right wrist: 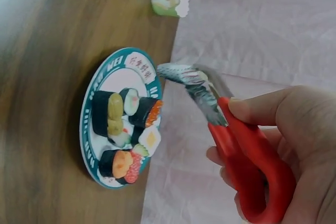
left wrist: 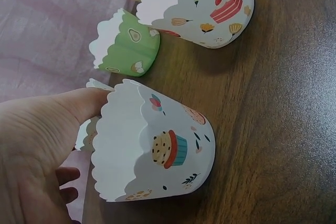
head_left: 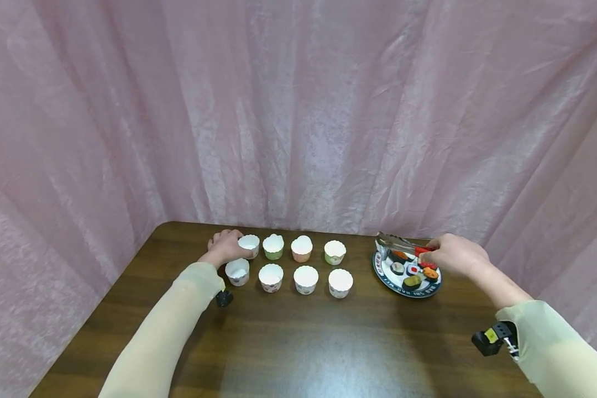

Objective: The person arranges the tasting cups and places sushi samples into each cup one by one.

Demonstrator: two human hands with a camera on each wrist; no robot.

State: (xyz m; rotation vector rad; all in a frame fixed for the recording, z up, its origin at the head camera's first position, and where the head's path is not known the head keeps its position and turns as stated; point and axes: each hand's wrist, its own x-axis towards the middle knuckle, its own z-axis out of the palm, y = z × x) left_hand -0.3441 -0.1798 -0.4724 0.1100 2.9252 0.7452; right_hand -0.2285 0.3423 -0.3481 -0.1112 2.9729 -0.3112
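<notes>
My left hand grips the white paper baking cup at the back left, its thumb across the near side. In the left wrist view, a front-row baking cup with a cupcake print hides most of that cup. My right hand holds metal tongs with red handles over the back of a round plate. Several toy sushi pieces lie on this blue-green-rimmed plate. The tong tips point left, near the plate's back-left rim, and look slightly spread.
Several more paper cups stand in two rows: a green one, an orange one and another green one behind, printed white ones in front. A pink curtain hangs behind the brown wooden table.
</notes>
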